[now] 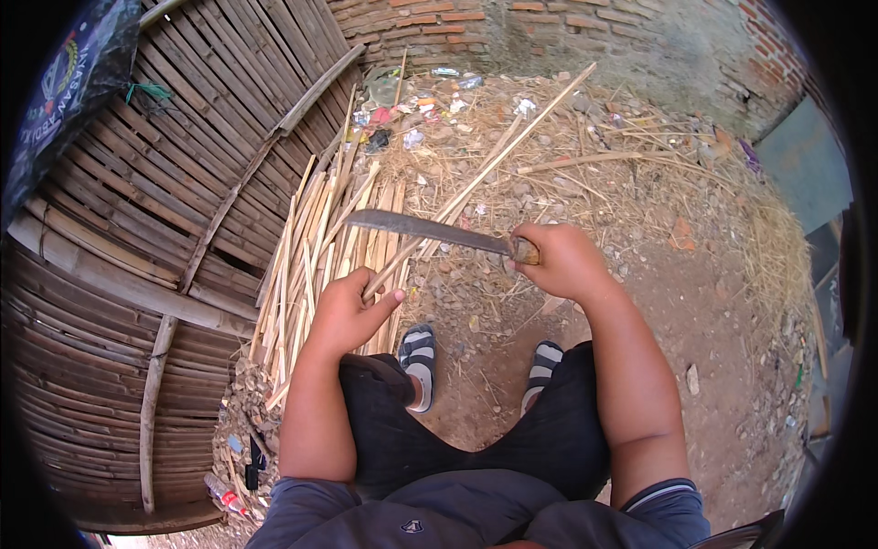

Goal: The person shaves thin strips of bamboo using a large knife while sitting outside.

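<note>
Left hand (352, 311) was clamped on a long, pale bamboo strip (512, 149) slanting far right | right hand (562, 263) gripped a wood-handled, dark-steel machete (434, 228), blade crossing strip | pale bamboo pile (297, 247) lay left, seemingly done | held strip looked unfinished

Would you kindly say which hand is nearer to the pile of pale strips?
Left: the left hand appears over the right side of the pile, gripping a strip; the right hand is farther right, gripping a machete.
</note>
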The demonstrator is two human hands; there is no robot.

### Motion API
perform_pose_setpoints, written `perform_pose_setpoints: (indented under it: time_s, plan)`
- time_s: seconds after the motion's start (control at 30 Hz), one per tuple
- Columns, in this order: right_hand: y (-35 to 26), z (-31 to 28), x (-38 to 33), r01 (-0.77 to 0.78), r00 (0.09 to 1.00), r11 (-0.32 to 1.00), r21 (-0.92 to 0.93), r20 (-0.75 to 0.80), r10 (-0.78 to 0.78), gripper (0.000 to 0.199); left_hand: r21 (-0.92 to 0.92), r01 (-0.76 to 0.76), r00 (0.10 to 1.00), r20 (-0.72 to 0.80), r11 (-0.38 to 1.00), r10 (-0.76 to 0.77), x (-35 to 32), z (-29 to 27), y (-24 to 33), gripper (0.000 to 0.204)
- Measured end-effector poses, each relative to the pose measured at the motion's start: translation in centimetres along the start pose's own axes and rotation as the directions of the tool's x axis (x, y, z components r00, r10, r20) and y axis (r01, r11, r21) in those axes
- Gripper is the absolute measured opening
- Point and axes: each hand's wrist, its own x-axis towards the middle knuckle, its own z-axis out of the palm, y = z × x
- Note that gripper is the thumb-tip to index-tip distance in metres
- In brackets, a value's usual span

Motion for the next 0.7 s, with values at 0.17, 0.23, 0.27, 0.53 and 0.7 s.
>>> perform_pose_setpoints:
  time_s: [0.17, 0.23, 0.27, 0.53, 0.7]
  plan:
    - [0.8, -0.1, 0.0, -0.012, 0.995, 0.997, 0.072, -0.096, 0.019, 0.04, -0.091, -0.056, 0.998, -0.002, 0.994, 0.056, -0.1, -0.2, -0.7, 0.037]
    - [2.2, -0.7, 0.3, -0.085, 0.979, 0.983, 0.162, -0.172, 0.113, 0.04, -0.109, -0.073, 0.997, -0.009, 0.991, 0.072, -0.1, -0.2, -1.2, 0.036]
    - [2.6, -1.0, 0.5, -0.138, 0.964, 0.977, 0.165, -0.204, 0.17, 0.039, -0.112, -0.09, 0.996, -0.018, 0.99, 0.089, 0.0, -0.4, -1.3, 0.036]
    - [-0.5, 0.2, 0.2, -0.042, 0.988, 0.998, 0.045, -0.148, 0.048, 0.031, -0.096, -0.098, 0.995, 0.017, 0.99, 0.101, 1.2, -1.3, -1.9, 0.044]
    - [-4.1, 2.0, 0.5, 0.112, 0.994, 0.987, -0.116, -0.003, -0.113, 0.027, -0.086, -0.118, 0.992, 0.036, 0.989, 0.122, 0.9, -1.3, -4.1, 0.044]
